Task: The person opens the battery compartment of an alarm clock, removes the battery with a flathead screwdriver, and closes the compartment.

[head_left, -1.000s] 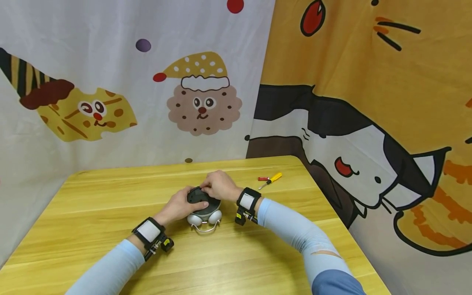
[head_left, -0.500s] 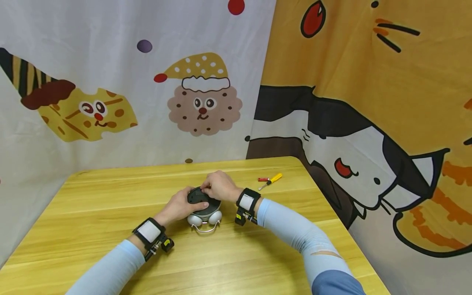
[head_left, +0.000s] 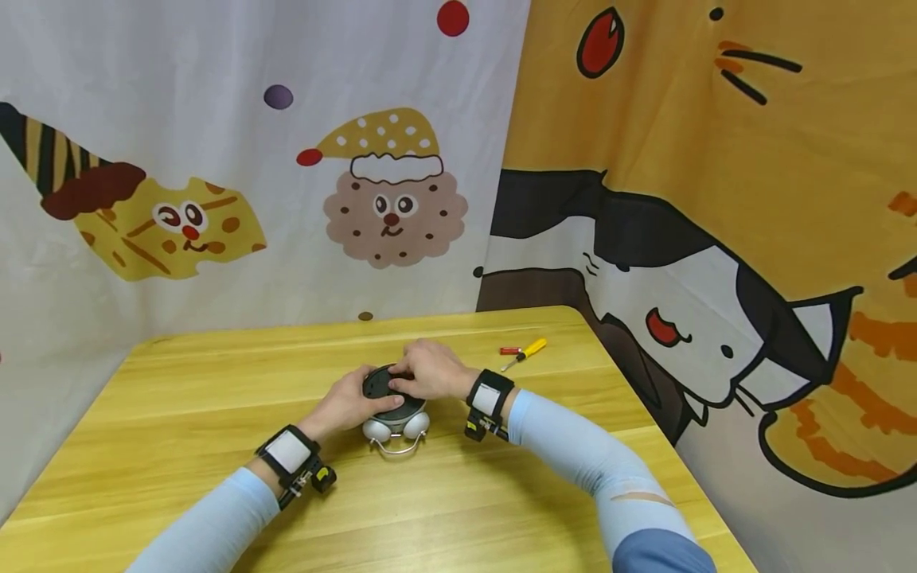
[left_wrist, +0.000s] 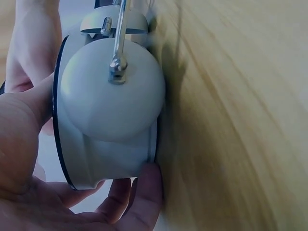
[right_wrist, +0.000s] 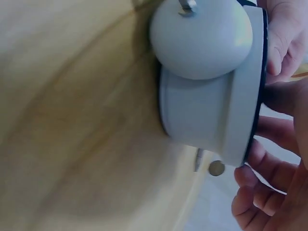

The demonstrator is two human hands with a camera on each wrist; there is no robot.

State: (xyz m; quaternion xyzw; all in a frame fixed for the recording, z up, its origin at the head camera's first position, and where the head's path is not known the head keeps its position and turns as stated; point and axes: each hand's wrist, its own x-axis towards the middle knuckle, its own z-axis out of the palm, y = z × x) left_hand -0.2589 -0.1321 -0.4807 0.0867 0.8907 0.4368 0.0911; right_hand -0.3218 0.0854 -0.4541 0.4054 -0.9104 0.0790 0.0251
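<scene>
A twin-bell alarm clock (head_left: 378, 387) lies face down, its dark back upward and its white bells (head_left: 415, 426) and wire handle (head_left: 398, 450) toward me. My left hand (head_left: 349, 404) grips its left side, thumb (left_wrist: 41, 98) over the back rim and fingers round the white casing. With thumb and index finger, my right hand (head_left: 434, 372) touches the clock's back; the other fingers (right_wrist: 262, 192) curl beside the far edge. Whether anything is pinched between those fingertips is hidden.
On the wooden table (head_left: 215, 414), a yellow-handled screwdriver (head_left: 532, 348) and a small red cylinder (head_left: 510, 350), seemingly a battery, lie beyond my right hand. Printed curtains (head_left: 236, 48) hang behind and right of the table.
My right hand has shifted slightly, its thumb and fingers moving from the far part of the clock's back toward its middle. The left hand keeps its grip, and the clock stays put.
</scene>
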